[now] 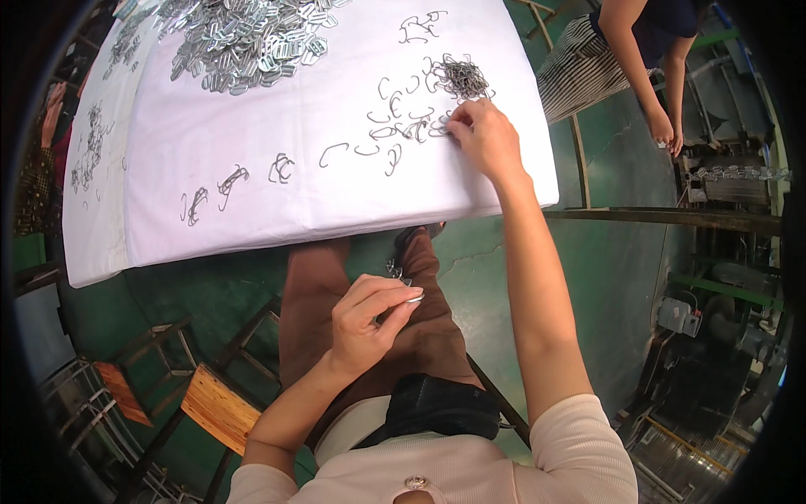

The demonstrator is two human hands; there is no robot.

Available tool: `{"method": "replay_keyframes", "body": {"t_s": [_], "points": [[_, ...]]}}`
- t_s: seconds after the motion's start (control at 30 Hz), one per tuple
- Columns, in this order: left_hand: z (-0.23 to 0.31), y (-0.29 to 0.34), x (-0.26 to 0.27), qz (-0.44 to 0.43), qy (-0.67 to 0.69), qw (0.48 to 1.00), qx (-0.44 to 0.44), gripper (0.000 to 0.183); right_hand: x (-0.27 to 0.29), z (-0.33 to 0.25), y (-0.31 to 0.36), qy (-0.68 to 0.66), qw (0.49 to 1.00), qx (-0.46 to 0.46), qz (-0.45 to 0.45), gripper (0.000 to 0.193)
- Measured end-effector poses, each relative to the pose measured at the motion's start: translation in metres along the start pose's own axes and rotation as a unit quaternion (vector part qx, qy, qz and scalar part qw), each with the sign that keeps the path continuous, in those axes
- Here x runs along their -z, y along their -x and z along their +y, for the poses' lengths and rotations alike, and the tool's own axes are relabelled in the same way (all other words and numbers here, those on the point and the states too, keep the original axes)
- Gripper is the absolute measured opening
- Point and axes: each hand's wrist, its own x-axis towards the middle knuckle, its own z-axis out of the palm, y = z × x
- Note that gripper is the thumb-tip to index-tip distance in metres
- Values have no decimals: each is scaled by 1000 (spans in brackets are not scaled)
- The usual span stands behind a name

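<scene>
Over my lap, my left hand (365, 323) is closed in a pinch, and small shiny metal pieces (406, 282) stick out past its fingertips. Their exact shape is too small to tell. On the white-covered table, my right hand (489, 139) has its thumb and fingers pressed together among loose bent wire hooks (411, 130). Whether a hook is between those fingertips I cannot make out. Just beyond my right hand lies a dense dark pile of wire hooks (462, 77). More hooks (281, 168) lie in small clusters along the table's near side.
A large heap of flat silver metal buckles (243, 42) covers the table's far left. The table's near edge (336, 233) runs above my knees. A wooden stool (220, 407) stands at lower left. Another person (642, 67) stands at right, beside machinery (722, 336).
</scene>
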Motion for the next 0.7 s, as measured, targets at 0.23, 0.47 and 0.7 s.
{"method": "replay_keyframes", "body": {"t_s": [0.23, 0.47, 0.7], "points": [[-1, 0, 0, -4, -1, 1000, 6, 19, 13, 4, 0, -27, 999, -32, 23, 7], [-4, 0, 5, -12, 0, 1000, -2, 20, 14, 4, -15, 139, 981, 93, -100, 12], [-3, -2, 4, -3, 12, 1000, -4, 20, 26, 27, -24, -364, 905, -125, -180, 9]]}}
